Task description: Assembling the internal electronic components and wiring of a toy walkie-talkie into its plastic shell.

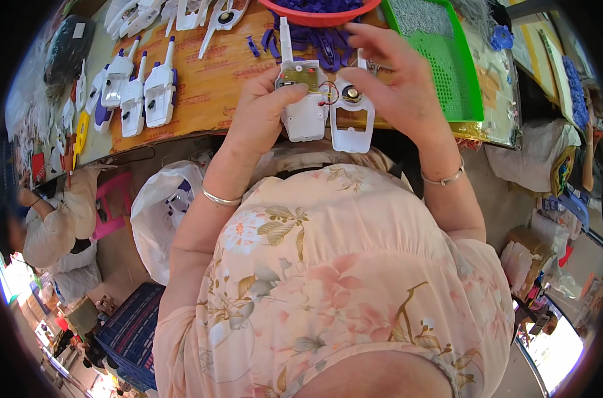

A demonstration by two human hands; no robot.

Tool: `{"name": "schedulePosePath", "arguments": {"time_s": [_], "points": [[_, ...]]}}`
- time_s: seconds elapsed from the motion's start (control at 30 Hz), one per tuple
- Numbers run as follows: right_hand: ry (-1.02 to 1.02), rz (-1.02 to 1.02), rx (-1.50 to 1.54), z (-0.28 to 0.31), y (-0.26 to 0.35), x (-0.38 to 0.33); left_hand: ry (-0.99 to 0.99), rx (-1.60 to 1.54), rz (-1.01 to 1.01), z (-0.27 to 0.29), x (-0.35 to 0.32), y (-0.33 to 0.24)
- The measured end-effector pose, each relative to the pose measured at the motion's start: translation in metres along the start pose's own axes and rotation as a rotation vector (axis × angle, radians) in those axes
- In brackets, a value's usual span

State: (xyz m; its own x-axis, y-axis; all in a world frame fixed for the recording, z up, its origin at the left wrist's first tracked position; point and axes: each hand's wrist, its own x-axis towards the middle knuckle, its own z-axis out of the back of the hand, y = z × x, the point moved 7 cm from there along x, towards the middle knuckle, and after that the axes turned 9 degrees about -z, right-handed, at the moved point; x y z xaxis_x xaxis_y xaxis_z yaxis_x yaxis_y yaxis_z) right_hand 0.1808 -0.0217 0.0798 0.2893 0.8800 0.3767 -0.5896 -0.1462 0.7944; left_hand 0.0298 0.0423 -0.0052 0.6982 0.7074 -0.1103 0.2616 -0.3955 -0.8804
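My left hand (260, 109) grips a white walkie-talkie housing half (305, 119) with a long antenna, its thumb on the green circuit board (297, 79) inside. Thin red and dark wires (328, 93) lead from the board to a round speaker (350, 93). That speaker sits in the other white housing half (352, 138), which has a window opening and lies beside the first at the table edge. Over this second half is my right hand (401, 83), fingers spread and slightly blurred; nothing shows between them. Loose purple plastic parts (325, 48) lie just beyond both halves.
A red basin (321, 18) of purple parts stands at the far side. To its right is a green tray (470, 86) of small metal pieces. Several white walkie-talkie housings (159, 96) and a yellow tool (81, 132) lie left. A white bag (157, 222) stands below; another person (63, 222) sits left.
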Motion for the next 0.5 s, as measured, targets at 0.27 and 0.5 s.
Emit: {"name": "schedulePosePath", "arguments": {"time_s": [0.27,0.5], "points": [[-0.054,-0.226,0.039,0.001,-0.021,-0.019,-0.020,-0.143,0.018,0.003,0.002,-0.001],[-0.037,-0.230,0.020,-0.016,-0.020,-0.013,-0.042,-0.226,-0.001,0.008,-0.002,-0.004]]}}
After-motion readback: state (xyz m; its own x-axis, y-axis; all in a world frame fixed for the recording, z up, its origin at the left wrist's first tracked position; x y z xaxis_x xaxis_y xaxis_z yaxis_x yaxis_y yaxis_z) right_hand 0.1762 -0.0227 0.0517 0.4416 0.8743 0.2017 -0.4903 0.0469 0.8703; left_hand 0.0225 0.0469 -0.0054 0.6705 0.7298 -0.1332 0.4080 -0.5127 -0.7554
